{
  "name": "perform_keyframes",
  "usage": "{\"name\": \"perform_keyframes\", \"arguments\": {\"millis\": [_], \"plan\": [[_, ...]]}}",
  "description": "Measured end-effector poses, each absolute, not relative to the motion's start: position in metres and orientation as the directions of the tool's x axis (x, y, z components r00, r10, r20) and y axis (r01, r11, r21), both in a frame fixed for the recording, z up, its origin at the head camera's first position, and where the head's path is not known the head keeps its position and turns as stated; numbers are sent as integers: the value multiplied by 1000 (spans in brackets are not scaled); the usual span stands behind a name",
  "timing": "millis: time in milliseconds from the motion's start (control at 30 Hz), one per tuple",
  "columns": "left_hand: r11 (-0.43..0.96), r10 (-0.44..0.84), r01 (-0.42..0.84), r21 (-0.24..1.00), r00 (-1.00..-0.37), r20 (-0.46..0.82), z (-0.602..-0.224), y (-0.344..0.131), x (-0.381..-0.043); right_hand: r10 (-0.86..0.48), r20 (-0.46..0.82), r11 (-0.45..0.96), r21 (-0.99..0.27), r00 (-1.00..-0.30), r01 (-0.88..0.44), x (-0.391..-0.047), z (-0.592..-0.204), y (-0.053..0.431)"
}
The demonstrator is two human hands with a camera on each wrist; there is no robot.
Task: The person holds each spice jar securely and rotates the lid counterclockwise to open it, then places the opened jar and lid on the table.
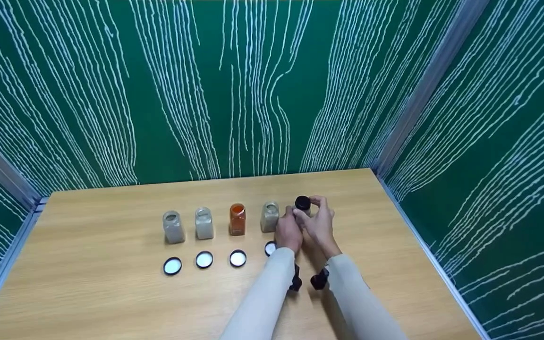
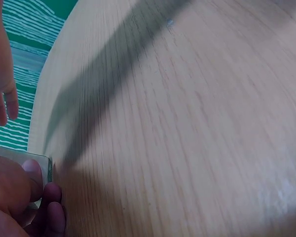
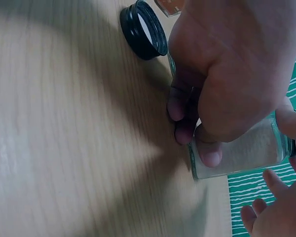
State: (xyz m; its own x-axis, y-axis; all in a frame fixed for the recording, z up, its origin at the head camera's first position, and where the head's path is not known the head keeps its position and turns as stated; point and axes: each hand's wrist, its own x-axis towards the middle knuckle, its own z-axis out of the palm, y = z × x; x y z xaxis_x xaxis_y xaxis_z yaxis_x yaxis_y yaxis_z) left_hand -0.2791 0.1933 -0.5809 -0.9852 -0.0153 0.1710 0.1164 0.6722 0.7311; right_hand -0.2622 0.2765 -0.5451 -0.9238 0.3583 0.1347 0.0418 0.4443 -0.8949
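A square glass jar (image 3: 256, 148) with pale contents stands upright at the right end of a row of jars, a black lid (image 1: 302, 203) on its top. My left hand (image 1: 289, 233) grips this jar low on its body, fingers and thumb round the glass. My right hand (image 1: 320, 226) is at the top, with thumb and index finger on opposite sides of the black lid; its other fingers are spread in the right wrist view. In the left wrist view only a corner of the jar (image 2: 19, 155) shows beside my left fingers.
Left of my hands stand several lidless jars: a pale one (image 1: 270, 217), an orange-red one (image 1: 237, 220) and two whitish ones (image 1: 204, 224). Black-rimmed lids (image 1: 237, 258) lie white side up before them. Green walls (image 1: 272, 94) with white streaks enclose the wooden table (image 1: 111, 293).
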Motion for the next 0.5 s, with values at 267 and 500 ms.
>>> {"name": "perform_keyframes", "arguments": {"millis": [267,500], "plan": [[673,-14,108,732,-987,159,-580,194,-279,322,167,486,-874,-932,11,-261,-545,277],[672,-1,99,734,-991,135,-581,193,-280,274,169,526,-851,-947,0,-261,-545,278]]}}
